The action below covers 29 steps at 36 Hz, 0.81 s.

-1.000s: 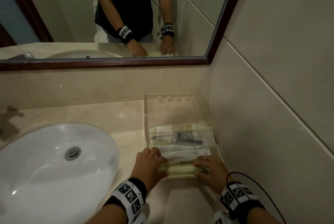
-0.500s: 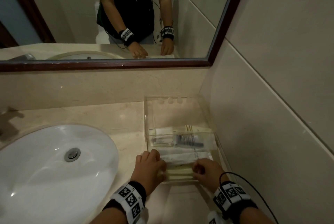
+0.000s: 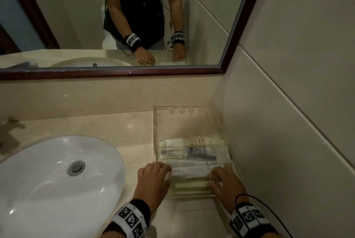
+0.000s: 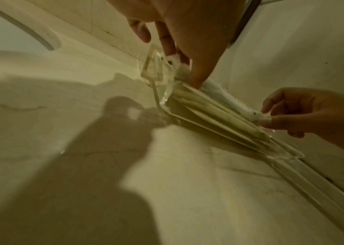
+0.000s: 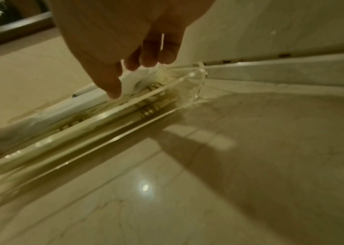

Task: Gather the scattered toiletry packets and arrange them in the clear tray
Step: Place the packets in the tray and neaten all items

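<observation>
Packets [image 3: 194,153] lie in the clear tray [image 3: 155,128] beyond my hands. Left hand [image 3: 151,182] and right hand [image 3: 226,184] each pinch an end of the long white packet [image 3: 189,172]; I'd lower it level, alongside them.

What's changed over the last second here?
Very little. The right hand, curled tight half a second ago, has reached forward again to pinch the right end of the white packet. The left hand keeps hold of its left end. The tray and the other packets stayed put.
</observation>
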Each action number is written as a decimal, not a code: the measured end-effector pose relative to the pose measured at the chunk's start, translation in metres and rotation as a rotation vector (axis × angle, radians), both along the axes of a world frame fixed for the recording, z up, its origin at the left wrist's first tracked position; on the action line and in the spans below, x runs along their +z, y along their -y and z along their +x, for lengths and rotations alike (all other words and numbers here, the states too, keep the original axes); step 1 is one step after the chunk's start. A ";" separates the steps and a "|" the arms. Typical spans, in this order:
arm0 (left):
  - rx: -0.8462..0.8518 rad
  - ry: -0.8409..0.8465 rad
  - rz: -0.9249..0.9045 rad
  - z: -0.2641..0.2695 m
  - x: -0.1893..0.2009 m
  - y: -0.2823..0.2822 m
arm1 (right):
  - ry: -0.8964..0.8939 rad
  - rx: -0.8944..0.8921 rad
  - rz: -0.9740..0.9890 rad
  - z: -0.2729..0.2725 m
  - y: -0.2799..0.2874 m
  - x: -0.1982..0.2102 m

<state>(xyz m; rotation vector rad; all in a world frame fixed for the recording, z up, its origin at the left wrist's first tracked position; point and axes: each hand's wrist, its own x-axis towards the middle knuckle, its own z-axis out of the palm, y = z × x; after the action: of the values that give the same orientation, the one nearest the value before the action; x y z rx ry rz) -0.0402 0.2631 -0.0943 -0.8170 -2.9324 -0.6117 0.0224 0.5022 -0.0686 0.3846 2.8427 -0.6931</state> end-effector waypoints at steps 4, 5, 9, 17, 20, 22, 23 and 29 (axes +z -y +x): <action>-0.014 0.011 -0.043 -0.002 -0.001 -0.002 | -0.018 0.062 0.079 -0.006 0.003 0.002; -0.026 0.016 -0.060 -0.002 -0.002 -0.002 | -0.017 0.058 0.088 -0.006 0.004 0.002; -0.083 -0.012 -0.084 -0.001 -0.004 0.002 | 0.002 0.051 0.107 -0.004 0.005 0.003; -0.110 -0.055 -0.107 0.003 -0.001 0.002 | 0.046 0.002 0.035 0.001 0.002 -0.005; -0.039 -0.053 -0.040 0.006 -0.002 0.000 | 0.045 -0.017 0.093 -0.002 0.005 -0.003; -0.004 -0.041 -0.017 0.010 0.002 -0.003 | 0.028 -0.041 0.185 -0.002 0.008 0.004; 0.006 -0.025 -0.026 0.012 0.003 -0.007 | 0.023 -0.061 0.205 -0.002 0.010 0.008; 0.031 0.134 -0.241 0.019 -0.015 -0.022 | 0.197 -0.095 0.217 -0.005 0.013 0.004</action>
<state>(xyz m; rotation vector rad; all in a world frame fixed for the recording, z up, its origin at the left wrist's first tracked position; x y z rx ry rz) -0.0207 0.2851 -0.1097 -0.7751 -3.1788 -0.3266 0.0170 0.4896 -0.0641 0.5899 2.7307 -0.3392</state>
